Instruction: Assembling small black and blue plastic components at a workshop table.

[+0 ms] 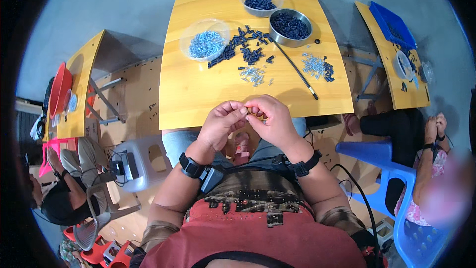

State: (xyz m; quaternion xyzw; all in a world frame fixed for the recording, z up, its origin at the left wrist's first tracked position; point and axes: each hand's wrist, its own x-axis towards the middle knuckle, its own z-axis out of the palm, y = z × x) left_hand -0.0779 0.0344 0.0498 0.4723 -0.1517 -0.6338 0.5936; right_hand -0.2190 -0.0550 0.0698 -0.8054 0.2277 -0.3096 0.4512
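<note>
- Your left hand [220, 121] and right hand [270, 119] meet at the near edge of the yellow table [198, 94], fingertips pinched together on a small part [253, 110] too tiny to make out.
- Done so far, by my reading: little shows, since no finished pieces are clearly set apart.
- Left: loose black pieces [243, 47] and silver screws [253, 74] scattered on the table, plus a full steel bowl [291, 27] and two clear dishes [204, 39].

Yellow wooden table [198, 94], black pieces in steel bowl [290, 26], blue plastic chair [391, 168]
</note>
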